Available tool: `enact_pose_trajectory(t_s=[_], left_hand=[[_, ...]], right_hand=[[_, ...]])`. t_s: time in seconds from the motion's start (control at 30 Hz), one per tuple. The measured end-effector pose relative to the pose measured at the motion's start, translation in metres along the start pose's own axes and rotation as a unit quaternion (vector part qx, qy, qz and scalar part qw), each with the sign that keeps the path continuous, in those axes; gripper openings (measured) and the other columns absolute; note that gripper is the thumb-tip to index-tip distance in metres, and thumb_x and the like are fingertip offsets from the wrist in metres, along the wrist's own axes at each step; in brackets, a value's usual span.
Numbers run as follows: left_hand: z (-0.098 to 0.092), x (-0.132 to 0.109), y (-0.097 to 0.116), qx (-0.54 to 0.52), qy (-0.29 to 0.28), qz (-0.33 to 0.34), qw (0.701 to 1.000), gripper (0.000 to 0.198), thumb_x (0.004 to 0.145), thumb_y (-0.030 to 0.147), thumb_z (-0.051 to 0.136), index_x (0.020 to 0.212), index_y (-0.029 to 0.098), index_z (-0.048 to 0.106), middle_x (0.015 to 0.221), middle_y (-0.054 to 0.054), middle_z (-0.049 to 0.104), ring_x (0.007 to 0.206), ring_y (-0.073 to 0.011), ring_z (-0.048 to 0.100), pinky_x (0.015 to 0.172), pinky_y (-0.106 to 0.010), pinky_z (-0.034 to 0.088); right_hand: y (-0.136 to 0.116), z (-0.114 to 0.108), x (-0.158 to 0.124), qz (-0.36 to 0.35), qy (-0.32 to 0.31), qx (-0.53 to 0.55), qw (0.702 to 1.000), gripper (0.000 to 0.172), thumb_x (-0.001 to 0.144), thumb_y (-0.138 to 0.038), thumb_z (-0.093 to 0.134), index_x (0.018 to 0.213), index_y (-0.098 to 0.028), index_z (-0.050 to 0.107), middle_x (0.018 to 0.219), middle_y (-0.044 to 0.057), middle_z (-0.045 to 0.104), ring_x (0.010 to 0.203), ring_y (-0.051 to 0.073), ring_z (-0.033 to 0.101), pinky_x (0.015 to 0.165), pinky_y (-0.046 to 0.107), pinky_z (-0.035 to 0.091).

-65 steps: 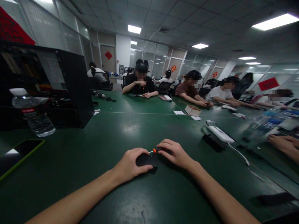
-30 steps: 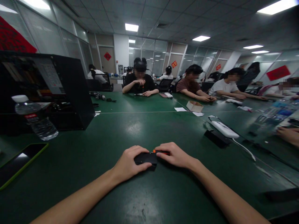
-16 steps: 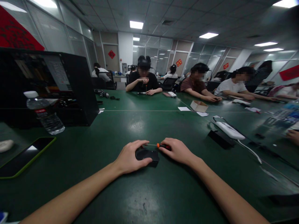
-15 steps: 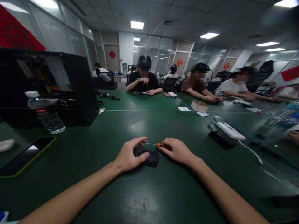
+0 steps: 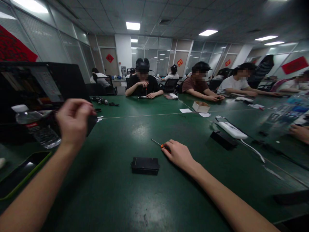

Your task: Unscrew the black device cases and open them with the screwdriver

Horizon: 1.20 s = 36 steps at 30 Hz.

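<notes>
My right hand (image 5: 180, 154) rests on the table, wrapped round the orange-and-black handle of a screwdriver (image 5: 162, 147). Its thin metal shaft points left and away from me. A flat black box (image 5: 145, 165) with small tabs at its ends lies on the green table to the left of that hand, touched by neither hand. My left hand (image 5: 73, 120) is raised in front of the black computer case, fingers curled and pressed together. Whatever they may hold is hidden or too small to make out.
At left stand an open computer case (image 5: 70, 77) and a water bottle (image 5: 36, 125), with a phone (image 5: 24, 174) lying nearer. To the right are a white power strip (image 5: 231, 130), a black block (image 5: 223, 140) and a small carton (image 5: 201, 106). Several people sit around the table.
My left hand has left the black box and risen to the left, its fingers closing. The screwdriver in my right hand has swung so its tip points farther away. The view has shifted slightly.
</notes>
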State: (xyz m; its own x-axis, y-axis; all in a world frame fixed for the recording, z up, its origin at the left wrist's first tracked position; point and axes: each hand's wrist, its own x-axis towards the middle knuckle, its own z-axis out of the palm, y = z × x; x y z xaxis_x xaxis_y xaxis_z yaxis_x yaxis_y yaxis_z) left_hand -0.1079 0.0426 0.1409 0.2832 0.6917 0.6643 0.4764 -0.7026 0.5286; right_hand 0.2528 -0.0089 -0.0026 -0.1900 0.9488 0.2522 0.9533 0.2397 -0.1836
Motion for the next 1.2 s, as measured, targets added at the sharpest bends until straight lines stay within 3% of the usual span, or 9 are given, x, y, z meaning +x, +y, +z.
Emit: enact_pose_trajectory(t_s=[0.03, 0.13, 0.23, 0.33, 0.4, 0.57, 0.8, 1.03, 1.2], left_hand=[[0.026, -0.006, 0.01, 0.003, -0.027, -0.001, 1.0, 0.046, 0.102, 0.053, 0.043, 0.116, 0.017, 0.067, 0.096, 0.0, 0.075, 0.098, -0.0199, 0.068, 0.077, -0.037, 0.05], [0.085, -0.024, 0.033, 0.017, -0.309, 0.05, 0.95, 0.042, 0.086, 0.045, 0.072, 0.121, 0.021, 0.069, 0.122, -0.006, 0.072, 0.109, -0.0257, 0.068, 0.092, -0.039, 0.053], [0.106, -0.036, 0.038, 0.058, -0.412, 0.068, 0.907, 0.048, 0.079, 0.048, 0.079, 0.118, 0.022, 0.071, 0.114, -0.007, 0.075, 0.099, -0.0271, 0.071, 0.083, -0.035, 0.053], [0.105, -0.039, 0.034, 0.064, -0.424, 0.075, 0.9, 0.034, 0.082, 0.043, 0.076, 0.108, 0.021, 0.076, 0.097, -0.006, 0.076, 0.082, -0.0228, 0.071, 0.073, -0.03, 0.051], [0.103, -0.038, 0.031, 0.062, -0.426, 0.083, 0.899, 0.03, 0.084, 0.039, 0.073, 0.108, 0.021, 0.076, 0.093, -0.005, 0.076, 0.08, -0.0212, 0.071, 0.071, -0.028, 0.05], [0.104, -0.039, 0.032, 0.084, -0.418, 0.11, 0.898, 0.029, 0.082, 0.034, 0.073, 0.108, 0.019, 0.073, 0.092, -0.004, 0.073, 0.077, -0.0194, 0.068, 0.067, -0.026, 0.048], [0.102, -0.038, 0.032, 0.071, -0.417, 0.098, 0.901, 0.028, 0.078, 0.032, 0.075, 0.102, 0.019, 0.072, 0.094, -0.004, 0.07, 0.08, -0.0197, 0.066, 0.068, -0.027, 0.049], [0.099, -0.037, 0.032, 0.034, -0.417, 0.099, 0.903, 0.031, 0.083, 0.03, 0.074, 0.112, 0.022, 0.075, 0.108, -0.006, 0.07, 0.095, -0.0225, 0.067, 0.081, -0.029, 0.053], [0.101, -0.04, 0.029, 0.05, -0.436, 0.109, 0.892, 0.034, 0.087, 0.03, 0.072, 0.121, 0.026, 0.073, 0.115, -0.007, 0.067, 0.099, -0.0229, 0.066, 0.082, -0.028, 0.053]], right_hand=[[-0.001, -0.001, 0.0, -0.009, 0.012, 0.001, 1.0, 0.026, 0.1, -0.04, 0.05, 0.103, -0.021, 0.067, 0.102, 0.01, 0.068, 0.091, 0.021, 0.065, 0.067, 0.028, 0.046], [-0.002, -0.004, -0.001, -0.059, 0.056, 0.039, 0.996, 0.028, 0.101, -0.038, 0.049, 0.11, -0.019, 0.067, 0.108, 0.012, 0.067, 0.1, 0.024, 0.063, 0.081, 0.036, 0.05], [-0.007, -0.008, -0.005, -0.14, 0.064, 0.11, 0.982, 0.033, 0.099, -0.044, 0.054, 0.116, -0.019, 0.067, 0.111, 0.012, 0.068, 0.101, 0.025, 0.062, 0.088, 0.04, 0.049], [-0.018, -0.01, -0.01, -0.204, 0.041, 0.16, 0.965, 0.058, 0.086, -0.063, 0.066, 0.123, -0.018, 0.066, 0.112, 0.012, 0.07, 0.101, 0.026, 0.063, 0.087, 0.041, 0.05], [-0.026, -0.011, -0.013, -0.213, 0.021, 0.17, 0.962, 0.064, 0.08, -0.068, 0.069, 0.12, -0.018, 0.067, 0.109, 0.011, 0.07, 0.097, 0.026, 0.064, 0.085, 0.04, 0.05], [-0.039, -0.011, -0.017, -0.201, 0.005, 0.186, 0.962, 0.044, 0.087, -0.057, 0.067, 0.108, -0.018, 0.069, 0.1, 0.009, 0.07, 0.09, 0.022, 0.063, 0.079, 0.035, 0.05], [-0.041, -0.006, -0.018, -0.207, 0.022, 0.221, 0.953, 0.044, 0.084, -0.057, 0.071, 0.106, -0.019, 0.066, 0.098, 0.007, 0.069, 0.089, 0.021, 0.063, 0.08, 0.034, 0.051], [-0.04, -0.008, -0.02, -0.214, 0.024, 0.266, 0.94, 0.037, 0.084, -0.043, 0.075, 0.108, -0.017, 0.065, 0.097, 0.007, 0.068, 0.086, 0.018, 0.064, 0.078, 0.03, 0.052], [-0.036, -0.007, -0.02, -0.215, 0.017, 0.258, 0.942, 0.041, 0.085, -0.049, 0.073, 0.113, -0.019, 0.064, 0.101, 0.008, 0.07, 0.093, 0.021, 0.066, 0.085, 0.034, 0.053]])
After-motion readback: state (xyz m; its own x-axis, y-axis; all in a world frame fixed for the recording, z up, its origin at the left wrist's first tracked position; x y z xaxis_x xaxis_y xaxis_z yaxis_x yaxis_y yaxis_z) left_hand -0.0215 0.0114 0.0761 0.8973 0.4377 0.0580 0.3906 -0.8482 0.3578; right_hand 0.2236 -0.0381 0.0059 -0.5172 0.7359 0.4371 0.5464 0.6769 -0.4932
